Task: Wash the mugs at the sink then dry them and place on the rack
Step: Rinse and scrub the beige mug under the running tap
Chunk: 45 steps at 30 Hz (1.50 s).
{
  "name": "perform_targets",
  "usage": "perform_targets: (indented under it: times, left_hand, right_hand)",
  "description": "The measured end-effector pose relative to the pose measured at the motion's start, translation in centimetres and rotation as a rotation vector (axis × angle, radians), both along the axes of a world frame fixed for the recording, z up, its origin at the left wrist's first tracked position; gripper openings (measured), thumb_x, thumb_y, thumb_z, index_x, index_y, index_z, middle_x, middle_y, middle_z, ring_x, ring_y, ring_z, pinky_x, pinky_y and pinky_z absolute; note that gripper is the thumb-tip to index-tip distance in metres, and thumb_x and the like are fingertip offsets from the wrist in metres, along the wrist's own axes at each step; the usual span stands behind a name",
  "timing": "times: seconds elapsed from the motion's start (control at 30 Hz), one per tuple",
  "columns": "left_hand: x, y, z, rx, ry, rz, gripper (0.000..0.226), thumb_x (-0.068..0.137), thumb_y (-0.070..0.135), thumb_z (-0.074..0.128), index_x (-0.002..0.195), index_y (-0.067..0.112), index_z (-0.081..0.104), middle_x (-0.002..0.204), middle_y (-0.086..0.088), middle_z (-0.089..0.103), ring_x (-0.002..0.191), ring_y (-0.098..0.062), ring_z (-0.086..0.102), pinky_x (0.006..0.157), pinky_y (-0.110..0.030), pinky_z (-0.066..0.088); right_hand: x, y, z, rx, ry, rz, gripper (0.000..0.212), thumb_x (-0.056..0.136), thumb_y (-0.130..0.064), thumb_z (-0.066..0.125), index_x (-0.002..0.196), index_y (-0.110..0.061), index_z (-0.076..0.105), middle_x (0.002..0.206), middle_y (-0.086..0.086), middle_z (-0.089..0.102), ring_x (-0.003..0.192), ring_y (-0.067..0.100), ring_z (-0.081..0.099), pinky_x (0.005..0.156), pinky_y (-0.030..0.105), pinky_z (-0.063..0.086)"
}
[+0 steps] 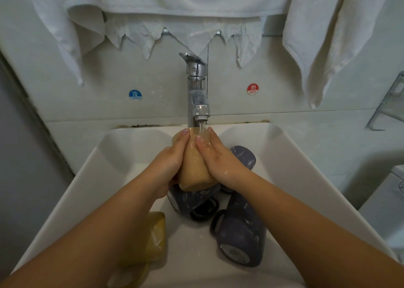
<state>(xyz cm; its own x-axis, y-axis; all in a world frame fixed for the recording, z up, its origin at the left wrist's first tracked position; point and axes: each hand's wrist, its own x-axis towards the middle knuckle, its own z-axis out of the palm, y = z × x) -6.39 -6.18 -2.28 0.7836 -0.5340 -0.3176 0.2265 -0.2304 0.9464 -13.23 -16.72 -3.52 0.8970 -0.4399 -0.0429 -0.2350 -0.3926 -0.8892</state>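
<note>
Tall chrome metal faucet (197, 91), frame centre: polished, mirror-bright. Wide white ceramic sink basin (295, 156): smooth, glossy, wet. Tan ceramic-looking mug (195, 165) under the stream: satin, wet sheen. Dark blue-grey speckled mugs (240, 233), lower centre: glazed, mottled. White cloth towels (317, 36), top of frame: matt, nubbly weave. Yellow sponge (155, 237), lower left: soft, wet-looking.

A tan mug (195, 163), wet, was held tilted under the tap's stream, its mouth toward twelve o'clock. Three dark marbled mugs lay on their sides in the sink (290, 156): one (246, 156) at three o'clock, one (190, 200) directly beneath, one (240, 231) at five o'clock.
</note>
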Motion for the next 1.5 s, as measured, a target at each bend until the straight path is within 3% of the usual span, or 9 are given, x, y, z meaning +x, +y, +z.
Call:
perform_targets:
  times: [0.17,0.37,0.47,0.63,0.83,1.03,1.2,1.37,1.5]
  left_hand:
    - [0.0,-0.1,0.1,-0.024,-0.008,0.051,0.067,0.090,0.067,0.038,0.133,0.016,0.047,0.094,-0.002,0.059,0.094,-0.024,0.058,0.084,-0.039,0.048]
    - [0.4,0.3,0.3,0.060,0.032,0.164,0.078,0.089,0.071,0.036,0.135,0.008,0.046,0.121,-0.018,0.060,0.109,-0.035,0.058,0.096,-0.046,0.049]
    - [0.4,0.2,0.2,0.027,-0.003,0.127,0.076,0.091,0.068,0.035,0.137,0.009,0.045,0.116,-0.015,0.060,0.102,-0.032,0.060,0.083,-0.041,0.052]
    - [0.0,-0.4,-0.3,0.011,-0.061,0.074,0.071,0.092,0.065,0.037,0.137,0.010,0.044,0.111,-0.010,0.063,0.096,-0.026,0.062,0.078,-0.038,0.054]
    - [-0.2,0.0,0.0,-0.009,-0.024,0.100,0.047,0.095,0.060,0.035,0.112,0.018,0.049,0.085,-0.005,0.060,0.080,-0.022,0.061,0.071,-0.034,0.052]
    - [-0.3,-0.3,-0.1,-0.044,0.033,0.070,0.057,0.093,0.061,0.039,0.129,0.017,0.047,0.106,-0.009,0.064,0.099,-0.029,0.062,0.085,-0.043,0.054]
    - [0.2,-0.2,-0.2,0.013,0.072,0.030,0.075,0.084,0.067,0.050,0.137,0.014,0.044,0.121,-0.014,0.061,0.106,-0.034,0.061,0.091,-0.047,0.052]
    - [0.7,0.4,-0.2,0.024,0.111,0.042,0.070,0.083,0.068,0.050,0.132,0.019,0.043,0.115,-0.014,0.060,0.103,-0.034,0.060,0.087,-0.046,0.052]
    - [1.0,0.2,-0.4,-0.002,0.086,0.036,0.067,0.085,0.065,0.051,0.132,0.017,0.044,0.113,-0.013,0.062,0.102,-0.034,0.062,0.090,-0.047,0.052]
  right_hand:
    - [-0.5,0.3,0.5,-0.515,-0.018,-0.158,0.066,0.094,-0.062,0.021,0.152,-0.031,0.015,0.142,0.007,0.035,0.129,0.027,0.032,0.106,0.041,0.029]
    - [-0.9,0.1,0.0,0.050,-0.077,0.161,0.081,0.086,-0.045,0.064,0.152,-0.023,0.022,0.141,0.002,0.047,0.121,0.020,0.053,0.102,0.040,0.047]
    - [-0.9,0.1,0.4,0.185,-0.139,0.110,0.074,0.087,-0.035,0.066,0.150,-0.026,0.027,0.140,-0.001,0.049,0.119,0.018,0.054,0.102,0.038,0.046]
    - [-0.6,0.9,1.1,0.155,-0.224,-0.030,0.053,0.099,-0.041,0.042,0.148,-0.026,0.030,0.140,0.000,0.046,0.108,0.008,0.047,0.092,0.022,0.039]
    - [-1.1,-0.5,0.7,0.320,-0.059,0.161,0.073,0.095,-0.037,0.053,0.151,-0.041,0.005,0.148,0.000,0.034,0.126,0.027,0.047,0.107,0.047,0.040]
    - [-0.7,0.6,1.5,0.182,-0.155,0.016,0.062,0.096,-0.045,0.044,0.150,-0.037,0.014,0.120,-0.009,0.043,0.085,0.000,0.048,0.071,0.016,0.042]
    - [-0.9,0.6,1.5,0.134,-0.082,0.080,0.052,0.102,-0.044,0.024,0.149,-0.045,0.000,0.153,0.003,0.028,0.128,0.022,0.040,0.094,0.026,0.033]
    - [-1.4,-0.1,1.3,0.166,-0.019,0.261,0.090,0.092,-0.030,0.059,0.151,-0.039,-0.009,0.134,-0.007,0.034,0.115,0.016,0.045,0.094,0.030,0.043]
    - [-0.7,0.3,0.8,0.180,-0.146,0.132,0.078,0.090,-0.040,0.059,0.152,-0.036,0.011,0.140,-0.004,0.044,0.116,0.018,0.053,0.100,0.035,0.046]
